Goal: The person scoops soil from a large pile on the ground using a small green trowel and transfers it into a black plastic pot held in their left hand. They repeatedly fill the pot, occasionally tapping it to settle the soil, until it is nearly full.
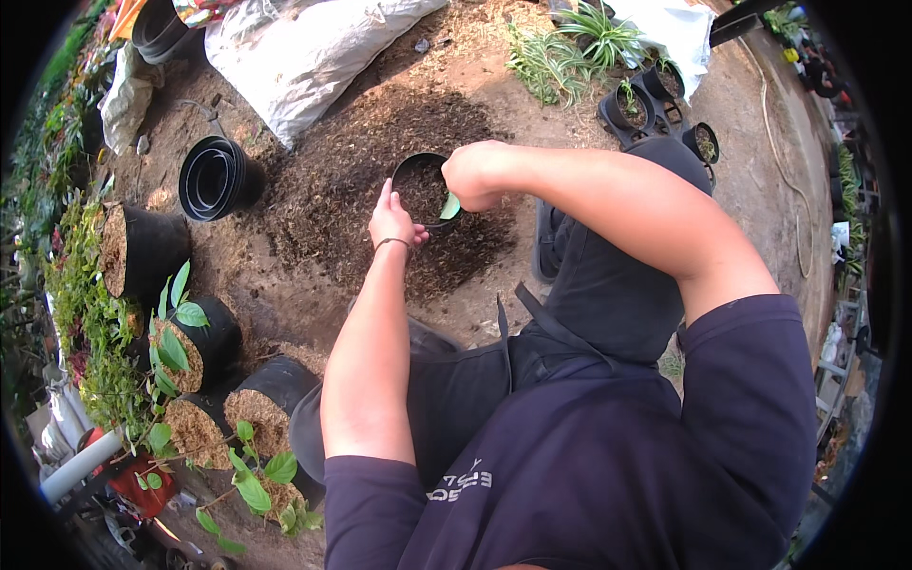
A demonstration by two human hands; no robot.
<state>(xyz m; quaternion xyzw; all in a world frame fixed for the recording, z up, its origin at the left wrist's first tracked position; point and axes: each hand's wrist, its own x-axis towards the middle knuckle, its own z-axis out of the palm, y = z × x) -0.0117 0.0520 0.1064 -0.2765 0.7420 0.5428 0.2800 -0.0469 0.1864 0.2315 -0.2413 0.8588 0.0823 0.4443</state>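
A round black plastic pot (406,165) stands on a heap of dark, crumbly potting mix (320,214) in front of me. Dark mix lies inside the pot too. My left hand (396,219) steadies the pot at its near left side, thumb up along the wall. At the pot's right rim, my right hand (476,176) is closed in a fist around a green tool (450,206), whose blade points down into the pot. The fist hides the tool's handle, so its exact kind cannot be told.
Nested black pots (214,178) sit left of the heap. Several filled black grow bags (153,246) line the left side. A white woven sack (306,57) lies beyond the heap. Spider plants (591,43) and a carrier of small potted plants (634,107) stand at the far right.
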